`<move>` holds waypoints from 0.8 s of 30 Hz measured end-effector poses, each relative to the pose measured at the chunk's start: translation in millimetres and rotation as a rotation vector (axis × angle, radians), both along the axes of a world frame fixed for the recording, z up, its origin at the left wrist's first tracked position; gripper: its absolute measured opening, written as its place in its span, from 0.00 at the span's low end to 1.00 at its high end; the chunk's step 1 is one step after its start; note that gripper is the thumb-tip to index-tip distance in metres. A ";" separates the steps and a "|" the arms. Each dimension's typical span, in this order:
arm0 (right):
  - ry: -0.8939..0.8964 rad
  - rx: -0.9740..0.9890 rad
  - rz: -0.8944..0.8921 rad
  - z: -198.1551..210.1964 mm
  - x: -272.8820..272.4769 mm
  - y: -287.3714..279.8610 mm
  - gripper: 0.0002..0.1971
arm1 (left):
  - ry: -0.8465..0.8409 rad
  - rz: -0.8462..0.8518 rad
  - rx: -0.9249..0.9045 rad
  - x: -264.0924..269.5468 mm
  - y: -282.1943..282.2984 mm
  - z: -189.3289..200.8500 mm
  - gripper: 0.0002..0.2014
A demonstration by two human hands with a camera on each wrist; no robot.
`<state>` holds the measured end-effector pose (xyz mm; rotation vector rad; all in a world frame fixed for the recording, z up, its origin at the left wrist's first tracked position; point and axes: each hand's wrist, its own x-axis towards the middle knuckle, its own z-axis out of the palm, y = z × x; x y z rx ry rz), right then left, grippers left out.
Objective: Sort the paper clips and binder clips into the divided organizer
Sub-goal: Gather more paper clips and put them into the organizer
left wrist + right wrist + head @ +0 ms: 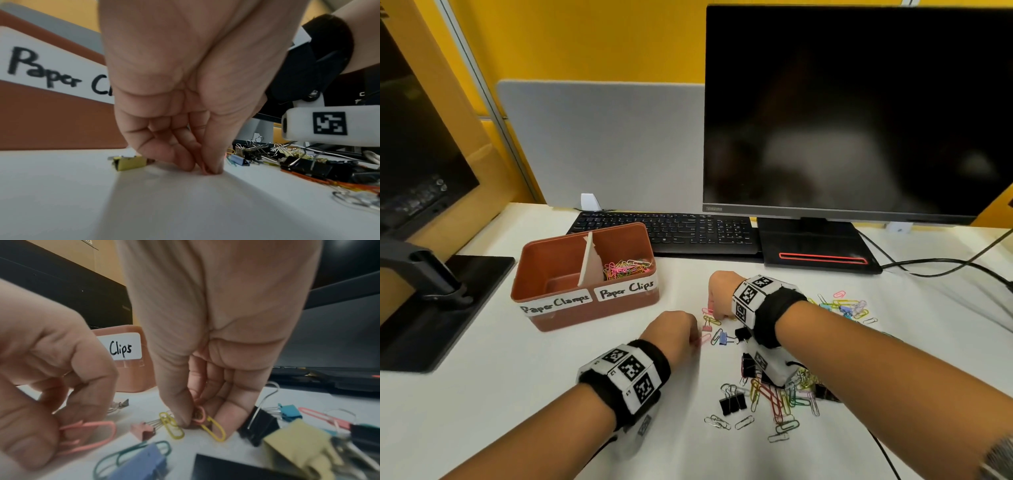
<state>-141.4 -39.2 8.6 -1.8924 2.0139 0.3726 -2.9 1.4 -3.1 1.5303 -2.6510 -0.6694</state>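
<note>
Both forearms fill the bottom of the head view. Toward the centre, the left hand (674,330) is curled over a pink paper clip (702,339) on the white desk (482,428); just right of it, the right hand (722,294) is pinched down among loose clips. A brown divided organizer (589,308) stands at left centre, with coloured paper clips (626,269) heaped in its right compartment, labelled "Paper Clips". A mixed pile (774,394) of clips lies at lower centre.

At the centre of the left wrist view, fingertips (207,168) are pressed together against the desk; a yellow binder clip (129,163) lies just to their left.

In the right wrist view, a pink clip (199,416) is pinched by the right hand's thumb and finger above a yellow paper clip (216,430). At lower left, the pink paper clip is held in the left hand's curled fingers (61,386).
</note>
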 end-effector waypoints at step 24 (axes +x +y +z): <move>-0.075 0.051 0.214 10.6 6.5 8.5 0.15 | 0.173 0.082 0.021 22.5 -8.1 3.4 0.05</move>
